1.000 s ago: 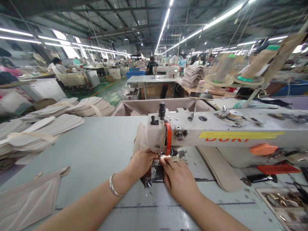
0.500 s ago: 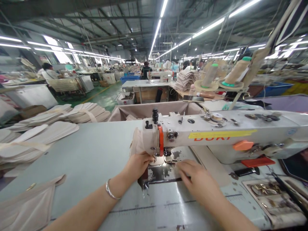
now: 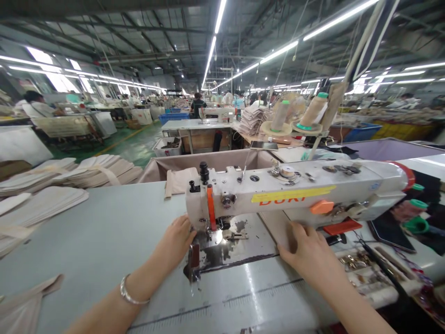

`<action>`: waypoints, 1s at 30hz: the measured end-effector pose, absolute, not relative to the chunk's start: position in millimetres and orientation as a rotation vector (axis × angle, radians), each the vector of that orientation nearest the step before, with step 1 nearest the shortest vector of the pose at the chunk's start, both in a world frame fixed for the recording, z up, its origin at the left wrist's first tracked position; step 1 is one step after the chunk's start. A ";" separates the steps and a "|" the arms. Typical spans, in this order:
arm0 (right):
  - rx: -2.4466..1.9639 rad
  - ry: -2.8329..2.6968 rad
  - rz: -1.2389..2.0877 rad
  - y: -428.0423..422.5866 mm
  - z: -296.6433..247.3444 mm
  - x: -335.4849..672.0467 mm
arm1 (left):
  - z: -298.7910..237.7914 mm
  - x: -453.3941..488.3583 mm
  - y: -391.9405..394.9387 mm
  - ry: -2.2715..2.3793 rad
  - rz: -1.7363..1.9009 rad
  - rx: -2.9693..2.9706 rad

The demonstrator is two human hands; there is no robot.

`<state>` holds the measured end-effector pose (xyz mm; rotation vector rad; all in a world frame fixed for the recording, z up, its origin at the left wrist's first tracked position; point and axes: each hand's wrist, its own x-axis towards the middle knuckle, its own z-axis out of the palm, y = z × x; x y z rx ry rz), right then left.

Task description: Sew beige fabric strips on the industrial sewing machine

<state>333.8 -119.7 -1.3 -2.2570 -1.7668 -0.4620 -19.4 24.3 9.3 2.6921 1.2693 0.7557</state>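
My left hand point(image 3: 178, 239), a silver bangle on its wrist, is beside the needle end of the sewing machine point(image 3: 236, 188). Its fingers are bent together, their tips partly hidden by the machine head; what they hold, if anything, does not show. My right hand point(image 3: 309, 248) is under the machine arm, thumb and fingers closing on the edge of a beige fabric panel point(image 3: 276, 227). A beige fabric piece point(image 3: 182, 180) lies behind the machine head, at the table's far edge. Bare metal shows around the presser foot point(image 3: 213, 234).
Stacks of beige panels point(image 3: 55, 204) lie along the left. A fabric-lined bin point(image 3: 222, 161) stands behind the machine. Thread cones point(image 3: 313, 111) rise at the back right. A tray of metal fittings point(image 3: 358, 262) is at right. Other people sit farther off.
The view has turned right. The beige piece has gone from the needle area to behind the machine head. My right hand has moved right, from the needle plate to the panel under the arm.
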 end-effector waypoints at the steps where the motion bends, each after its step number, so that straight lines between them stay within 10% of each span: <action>1: -2.246 -1.751 -0.483 -120.9 -2.1 333.9 | 6.1 -22.8 16.3 1.271 0.713 2.699; 30: -2.296 -1.537 -0.355 -124.8 20.6 308.0 | -5.8 -20.4 -9.6 1.178 0.697 2.752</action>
